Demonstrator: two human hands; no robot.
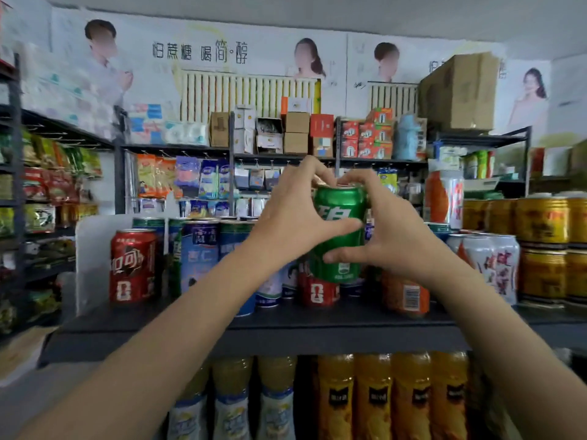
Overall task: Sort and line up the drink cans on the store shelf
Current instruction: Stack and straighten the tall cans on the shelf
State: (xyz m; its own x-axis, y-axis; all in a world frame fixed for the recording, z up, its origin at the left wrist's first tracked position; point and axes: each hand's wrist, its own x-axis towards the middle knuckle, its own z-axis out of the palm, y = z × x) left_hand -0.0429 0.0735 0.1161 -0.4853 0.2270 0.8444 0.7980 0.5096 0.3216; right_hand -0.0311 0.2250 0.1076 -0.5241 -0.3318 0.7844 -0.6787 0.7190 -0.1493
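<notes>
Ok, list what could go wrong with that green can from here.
1. Both hands, left hand and right hand, hold the green can above the packed front row; setting it down could topple the red can or orange can beneath.
2. Those cans stand near the shelf edge and might fall.

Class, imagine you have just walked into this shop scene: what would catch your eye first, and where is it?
First, the green can at the centre, held above the shelf with the left hand and right hand gripping its sides. Next, a red can standing alone at the shelf's left end beside a white divider. Below the shelf, a row of orange juice bottles glows brightly.
</notes>
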